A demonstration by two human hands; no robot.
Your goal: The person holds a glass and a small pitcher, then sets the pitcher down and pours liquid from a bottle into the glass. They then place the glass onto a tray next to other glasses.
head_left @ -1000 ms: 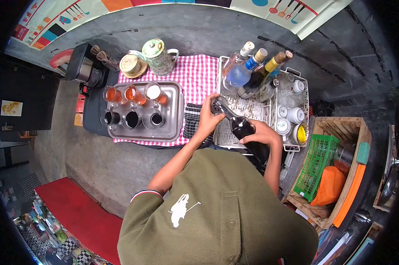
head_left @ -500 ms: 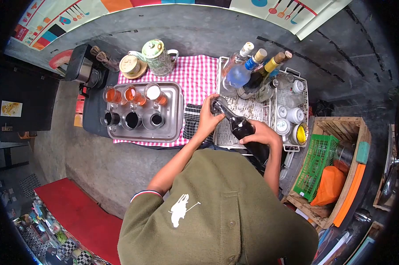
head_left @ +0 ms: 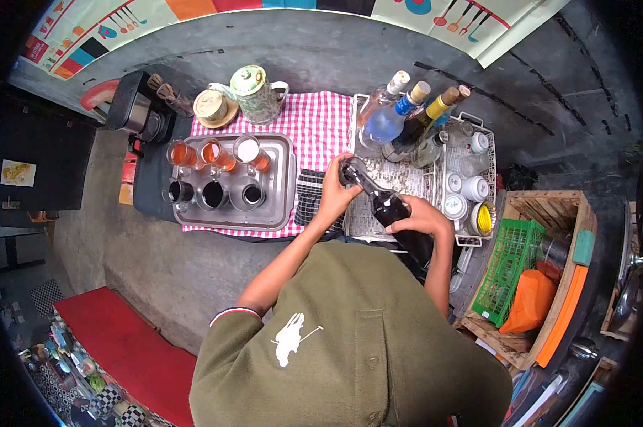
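Note:
My right hand (head_left: 426, 219) is wrapped round a dark glass bottle (head_left: 391, 208), which leans with its neck away from me and to the left. At the bottle's mouth my left hand (head_left: 335, 188) curls its fingers and thumb round a small round cup-like thing (head_left: 351, 169), dark inside. Whether liquid is flowing cannot be made out. To the left, a grey metal tray (head_left: 286, 186) carries a front row of glasses with dark liquid (head_left: 213, 193) and a back row of glasses with orange-red contents (head_left: 213, 151); the back right one (head_left: 247, 148) shows white on top.
A white wire rack (head_left: 359, 226) holds several upright bottles (head_left: 383, 127) and white-lidded jars (head_left: 476, 188). A lidded pitcher (head_left: 255, 99) and a lidded cup (head_left: 211, 105) stand on the checked cloth (head_left: 323, 132). On the right, a wooden crate (head_left: 587, 211) holds a green basket (head_left: 508, 263).

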